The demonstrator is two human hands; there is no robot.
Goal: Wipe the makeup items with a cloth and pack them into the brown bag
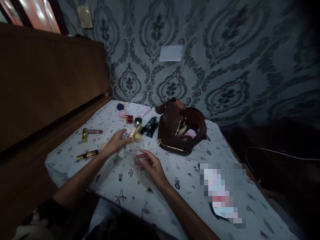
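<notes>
I am sorting cosmetics spread over the patterned bedsheet (175, 186), picking one up near its middle. My left hand (117, 141) pinches a small gold-capped bottle (133, 133), fingers closed around it, just short of the dark tubes (150, 126). My right hand (150, 165) hovers loosely open above the sheet, holding nothing. The open brown makeup bag (175, 133) sits toward the far edge; reaching it would mean carrying the bottle rightward, as I judge it.
</notes>
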